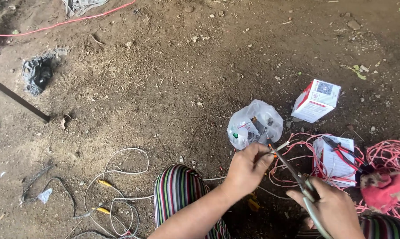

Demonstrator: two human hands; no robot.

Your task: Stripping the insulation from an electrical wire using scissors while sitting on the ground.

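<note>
Right hand (334,208): lowest in view, wrapped around the grey handles of a pair of scissors (297,177), fingers curled closed on them; the blades run up and to the left toward the other hand.
Left hand (248,167): thumb and fingers pressed together, pinching a thin white wire (283,145) right where the scissor tips meet it.
Wire: held off the ground between the two hands, just in front of the clear plastic bag (254,124); its free end pokes out to the right of the pinch.
Step in hand: judging by the blades laid against the pinched end, the wire is being cut or stripped at its tip (which of the two I cannot tell, the tip is too small).
Next move calls for: a light, controlled squeeze of the handles while the pinch stays firm, so the blades bite only where intended and stay off the fingertips.
Knee (182,190): striped cloth, between the forearm and the loose white cable (120,172) with yellow plugs on the dirt.
Dirt floor (164,79): bare earth with pebbles and scraps; everything lies directly on it.
Red-handled pliers (346,155): resting on a white paper packet (334,161), well to the right of the scissors, untouched.
Pink wire tangle (385,155): spread around and under the packet.
White and red box (316,100): tilted on the dirt, just beyond the packet, near the bag.
</note>
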